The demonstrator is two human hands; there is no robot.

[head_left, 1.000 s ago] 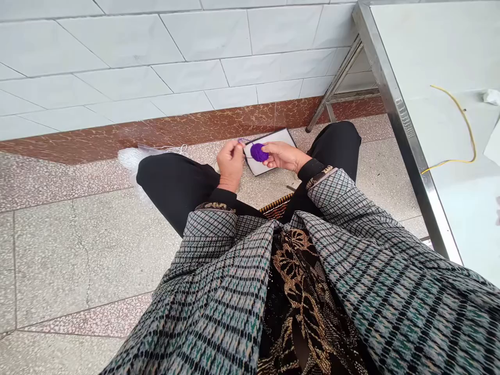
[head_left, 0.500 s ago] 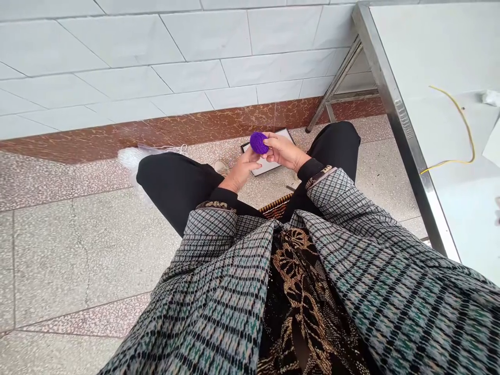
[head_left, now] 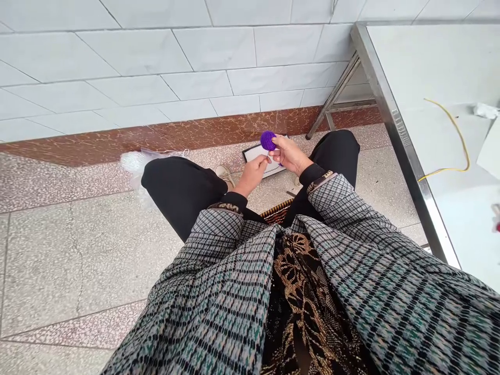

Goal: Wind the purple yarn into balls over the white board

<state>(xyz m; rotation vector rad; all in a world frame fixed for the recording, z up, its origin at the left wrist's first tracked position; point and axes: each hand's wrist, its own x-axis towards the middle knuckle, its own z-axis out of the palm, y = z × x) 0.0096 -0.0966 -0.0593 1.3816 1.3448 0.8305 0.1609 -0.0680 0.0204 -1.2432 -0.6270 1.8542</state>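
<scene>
A small purple ball of yarn (head_left: 268,140) is held between the thumb and fingers of my right hand (head_left: 289,154), above the gap between my knees. Just below and left of it, my left hand (head_left: 253,173) is closed in a pinch, close to the right fingertips. What the left fingers pinch is too small to make out. A bit of purple shows under the right fingers. Beneath both hands a white board with a dark edge (head_left: 253,152) lies on the floor, partly covered by them.
On the right stands a metal-framed table (head_left: 410,140) with a yellow cord (head_left: 464,148) hanging slightly over its edge. White strands in clear plastic (head_left: 135,162) lie on the floor beside my left knee. A tiled wall (head_left: 211,49) rises ahead. Part of someone's hand (head_left: 496,217) shows at the right edge.
The ball of yarn has moved slightly right with my right hand. My left hand has moved right and closed from a looser, open shape into a pinch below the ball.
</scene>
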